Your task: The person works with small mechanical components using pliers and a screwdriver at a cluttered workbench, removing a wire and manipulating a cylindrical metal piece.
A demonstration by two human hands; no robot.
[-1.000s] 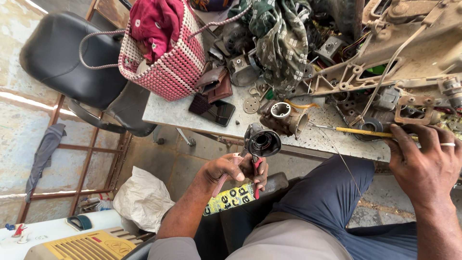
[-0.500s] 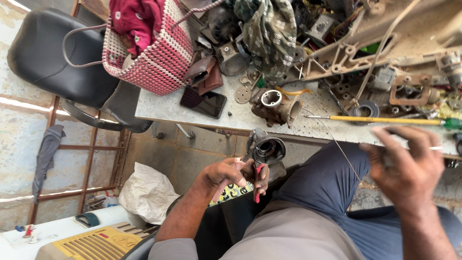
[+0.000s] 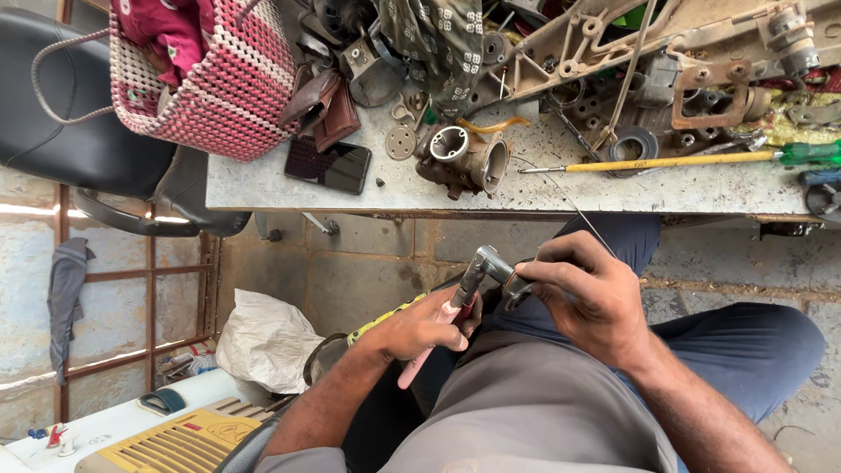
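While our left hand (image 3: 420, 328) is closed around the pink-handled pliers (image 3: 451, 315) above our lap, our right hand (image 3: 587, 298) pinches a small metal part (image 3: 508, 278) and thin wire (image 3: 569, 201) at their tip; we'd best keep that clamp steady. Our fingers hide the part's shape.

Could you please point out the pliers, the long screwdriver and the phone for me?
pliers (image 3: 467, 285), head view, on the metal jaw end
screwdriver (image 3: 666, 162), head view, mid yellow shaft
phone (image 3: 328, 164), head view, centre of dark screen
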